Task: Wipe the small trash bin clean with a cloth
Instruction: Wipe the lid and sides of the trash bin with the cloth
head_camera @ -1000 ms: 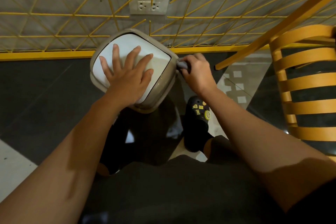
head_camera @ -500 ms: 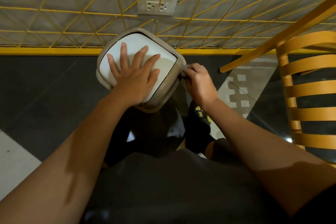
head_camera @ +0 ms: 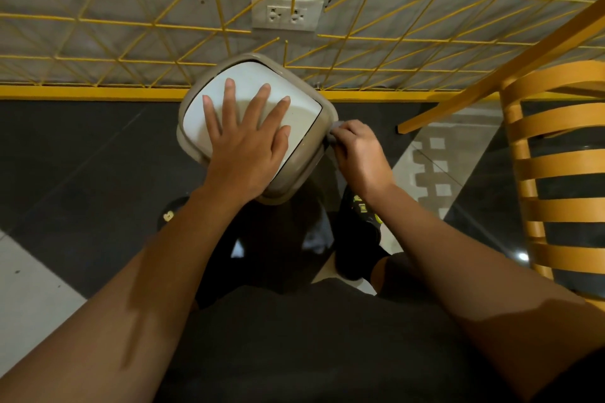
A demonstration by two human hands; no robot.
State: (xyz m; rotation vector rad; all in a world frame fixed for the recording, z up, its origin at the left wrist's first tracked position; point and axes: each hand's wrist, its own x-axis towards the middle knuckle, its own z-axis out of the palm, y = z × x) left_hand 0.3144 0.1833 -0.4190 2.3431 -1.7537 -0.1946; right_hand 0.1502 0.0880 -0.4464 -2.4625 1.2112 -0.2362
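A small beige trash bin (head_camera: 302, 175) with a white lid (head_camera: 304, 114) stands on the dark floor by the wall. My left hand (head_camera: 247, 144) lies flat on the lid with its fingers spread. My right hand (head_camera: 360, 154) grips a grey cloth (head_camera: 334, 131) and presses it against the bin's right side, just under the rim. Most of the cloth is hidden inside the fist.
A yellow wire grid (head_camera: 131, 52) covers the wall behind the bin, with a double power socket (head_camera: 286, 15) above it. A yellow slatted chair (head_camera: 556, 173) stands close on the right. My black shoe (head_camera: 360, 232) is right beside the bin.
My right hand has slid the cloth down along the bin's right side, toward me. My left hand has stayed flat on the lid.
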